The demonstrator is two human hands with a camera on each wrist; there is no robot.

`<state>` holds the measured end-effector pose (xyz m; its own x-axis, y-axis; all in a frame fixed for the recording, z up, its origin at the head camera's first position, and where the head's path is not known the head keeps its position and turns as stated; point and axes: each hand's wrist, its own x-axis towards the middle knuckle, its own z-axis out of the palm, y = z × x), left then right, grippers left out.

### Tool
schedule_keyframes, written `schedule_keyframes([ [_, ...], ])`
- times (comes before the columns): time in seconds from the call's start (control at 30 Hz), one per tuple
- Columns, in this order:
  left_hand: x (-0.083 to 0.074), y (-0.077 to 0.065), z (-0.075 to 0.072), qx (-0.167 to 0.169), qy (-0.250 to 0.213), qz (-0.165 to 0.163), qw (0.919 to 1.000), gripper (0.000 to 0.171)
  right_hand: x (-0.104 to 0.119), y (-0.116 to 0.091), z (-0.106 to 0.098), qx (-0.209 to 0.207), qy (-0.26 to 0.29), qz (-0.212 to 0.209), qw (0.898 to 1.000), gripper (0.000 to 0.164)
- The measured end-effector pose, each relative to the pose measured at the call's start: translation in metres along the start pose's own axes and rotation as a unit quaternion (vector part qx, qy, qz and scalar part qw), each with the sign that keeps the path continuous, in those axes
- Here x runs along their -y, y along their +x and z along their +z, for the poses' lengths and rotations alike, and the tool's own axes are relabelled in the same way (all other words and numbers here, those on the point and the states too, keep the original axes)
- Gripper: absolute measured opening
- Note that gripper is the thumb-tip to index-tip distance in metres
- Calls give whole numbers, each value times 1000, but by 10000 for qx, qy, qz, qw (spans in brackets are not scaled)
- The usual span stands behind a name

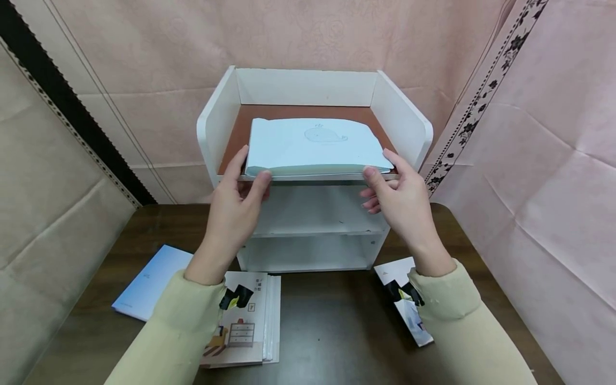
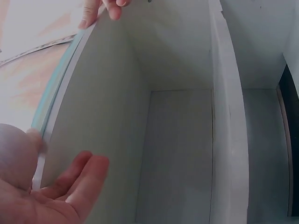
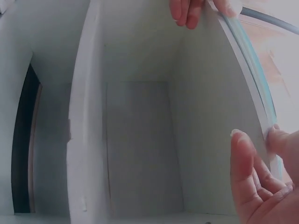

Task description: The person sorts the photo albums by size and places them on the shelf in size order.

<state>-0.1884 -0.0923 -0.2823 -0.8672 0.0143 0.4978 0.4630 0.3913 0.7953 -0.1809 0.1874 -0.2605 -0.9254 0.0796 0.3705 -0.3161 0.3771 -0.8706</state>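
A light blue book (image 1: 317, 147) with a whale outline on its cover lies flat on the brown top shelf of a small white rack (image 1: 308, 88). At its front left corner my left hand (image 1: 236, 198) holds it, thumb on the front edge and index finger along the side. My right hand (image 1: 401, 198) holds the front right corner the same way. In the left wrist view the other fingers (image 2: 88, 175) reach out under the shelf board. The right wrist view shows the right fingers (image 3: 243, 163) below the board too, and the book's edge (image 3: 250, 51) along the board's edge.
On the dark wooden table (image 1: 327, 326) lie a blue book (image 1: 154, 280) at left, a stack of picture books (image 1: 245, 342) by the left sleeve, and another book (image 1: 414, 318) partly under the right sleeve. Two lower shelves (image 1: 313, 208) sit beneath the top one. Pink cloth (image 1: 308, 32) hangs behind.
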Motion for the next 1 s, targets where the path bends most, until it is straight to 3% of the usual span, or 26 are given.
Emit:
schedule_keyframes([
  [0.1,4,-5,1,40,-4,171,9998,71,6,-9,-2,89,-83,-74,9999,76],
  [0.23,10,-21,-1,130,-103,431,9989,75,9,-27,-4,79,-242,-361,9990,75],
  [0.47,16,-56,-9,325,-123,564,9978,80,-8,-55,-6,-13,-541,-1228,9909,66],
  [0.57,24,-70,-13,449,65,543,9975,82,-18,-64,-1,105,-353,-1300,9908,59],
  [0.77,45,-97,-19,805,452,57,9957,91,-51,-75,20,550,328,-544,9965,49],
  [1.0,66,-117,-24,997,801,-449,9908,94,-98,-87,42,937,661,397,9926,46],
])
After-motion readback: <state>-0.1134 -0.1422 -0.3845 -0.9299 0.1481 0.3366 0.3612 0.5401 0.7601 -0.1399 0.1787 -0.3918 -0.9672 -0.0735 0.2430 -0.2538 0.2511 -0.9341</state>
